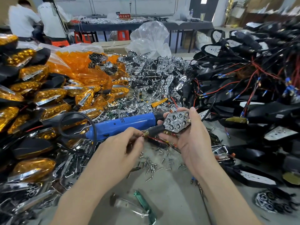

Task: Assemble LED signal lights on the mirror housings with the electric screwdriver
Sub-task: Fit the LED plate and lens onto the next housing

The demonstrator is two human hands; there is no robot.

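My right hand (193,140) grips a black mirror housing with a chrome honeycomb LED reflector (177,121) seated in it, facing up. My left hand (128,143) pinches the red wires and the brass-tipped stalk end (146,133) at the housing's left. The blue electric screwdriver (123,125) lies on the bench just behind my left hand, its black cable looping to the left; neither hand holds it. Loose screws (152,166) are scattered on the grey bench below my hands.
Finished amber-lens lights (48,95) are stacked at left. Loose amber lenses (78,67) and chrome reflectors (154,73) are heaped behind. Black wired housings (259,95) pile up at right. A green-handled tool (144,205) lies near the front edge. Two people stand at far left.
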